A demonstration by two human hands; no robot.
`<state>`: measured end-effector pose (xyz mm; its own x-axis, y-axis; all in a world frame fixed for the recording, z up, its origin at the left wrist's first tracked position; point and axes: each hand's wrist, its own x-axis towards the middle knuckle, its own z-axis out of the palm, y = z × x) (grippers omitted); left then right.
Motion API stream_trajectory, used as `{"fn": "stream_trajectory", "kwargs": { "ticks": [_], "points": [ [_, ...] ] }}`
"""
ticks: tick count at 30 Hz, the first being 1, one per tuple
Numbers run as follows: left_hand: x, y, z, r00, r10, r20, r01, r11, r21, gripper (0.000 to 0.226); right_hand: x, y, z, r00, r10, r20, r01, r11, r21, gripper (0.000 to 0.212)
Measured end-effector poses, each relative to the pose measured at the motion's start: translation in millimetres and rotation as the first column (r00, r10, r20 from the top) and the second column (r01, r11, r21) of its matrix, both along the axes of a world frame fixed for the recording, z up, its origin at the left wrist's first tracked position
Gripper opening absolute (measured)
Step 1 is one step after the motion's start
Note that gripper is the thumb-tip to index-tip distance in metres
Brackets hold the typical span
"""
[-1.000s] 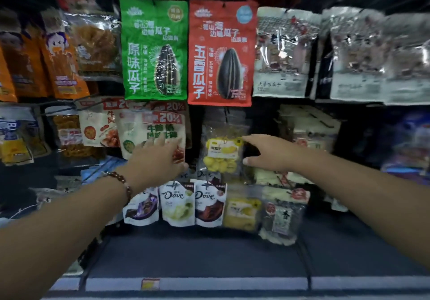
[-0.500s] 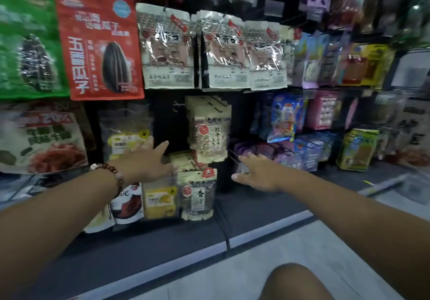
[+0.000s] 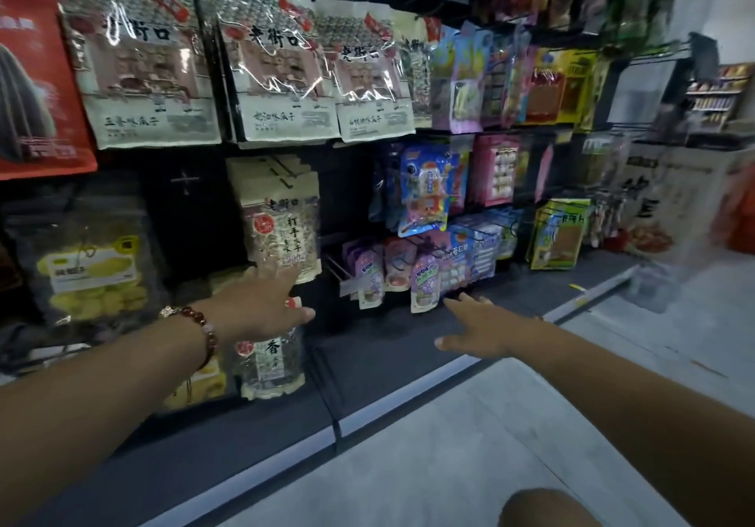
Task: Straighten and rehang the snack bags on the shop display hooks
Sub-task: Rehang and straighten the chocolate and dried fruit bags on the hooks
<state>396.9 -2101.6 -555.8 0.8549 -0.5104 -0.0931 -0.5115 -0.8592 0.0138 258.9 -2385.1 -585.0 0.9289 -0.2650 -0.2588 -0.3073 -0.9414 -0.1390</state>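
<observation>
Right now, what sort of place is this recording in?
Most likely a small shop's snack aisle: sunflower seed bags hang in rows from display hooks, a base shelf runs below, and stocked shelves stand further back.

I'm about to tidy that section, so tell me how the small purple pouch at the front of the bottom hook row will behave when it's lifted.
The purple pouch looks like thin glossy film, so probably floppy and a bit slippery. It is small, likely light. Hanging from its top on a hook, it would probably swing when the right hand, open just below it, touches it.
</observation>
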Motion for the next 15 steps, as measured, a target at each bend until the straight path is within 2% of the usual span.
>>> {"fn": "stream_trajectory", "kwargs": {
  "ticks": [6, 11, 15],
  "points": [
    [17, -109, -36, 0.993, -0.105, -0.055, 0.106, 0.994, 0.023, 0.082, 23, -75, -35, 0.997, -0.019, 0.080, 0.019, 1.000, -0.002, 0.085],
    [42, -214, -54, 0.992, -0.114, -0.053, 0.115, 0.993, 0.003, 0.082, 41, -157, -53, 0.990, -0.088, 0.108, 0.089, 0.996, -0.002, 0.083],
    [72, -281, -92, 0.986, -0.088, -0.139, 0.079, 0.994, -0.072, 0.082, 67, -222, -73, 0.985, -0.127, 0.118, 0.131, 0.991, -0.022, 0.081]
  ]
}}
